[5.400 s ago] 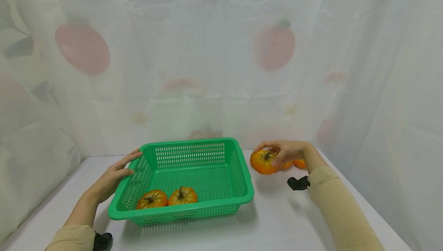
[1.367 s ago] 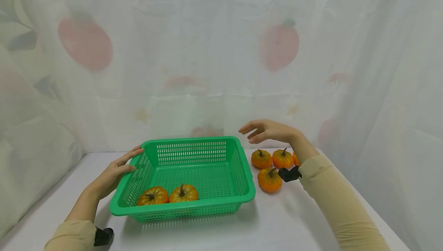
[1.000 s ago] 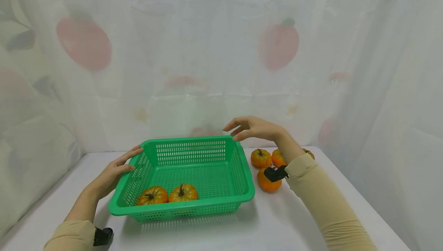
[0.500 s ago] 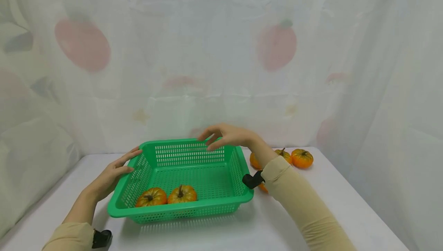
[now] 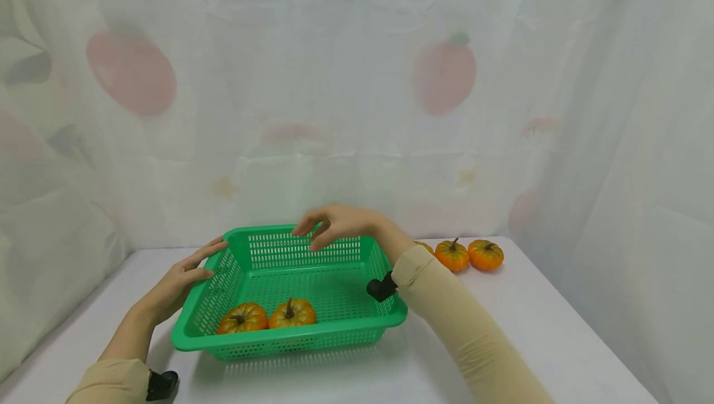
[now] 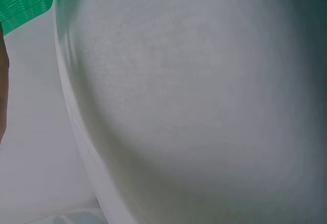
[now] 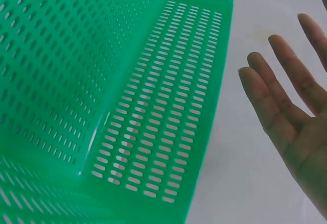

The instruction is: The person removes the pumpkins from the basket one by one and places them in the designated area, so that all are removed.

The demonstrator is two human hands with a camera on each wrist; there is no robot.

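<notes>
Over the green basket point(image 5: 290, 295) on the table point(image 5: 502, 329), the right hand point(image 5: 334, 225) hovers, fingers spread, empty.
Left hand point(image 5: 178, 280) rests flat-fingered on its left rim; the perforated plastic looks light, fairly stiff, best gripped by the rims. Two small pumpkins point(image 5: 266, 317) sit inside.

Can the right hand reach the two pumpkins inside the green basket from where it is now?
Probably yes. The right hand is open and empty above the far wall of the green basket, whose top is open. Nothing covers the two pumpkins at its near side.
</notes>
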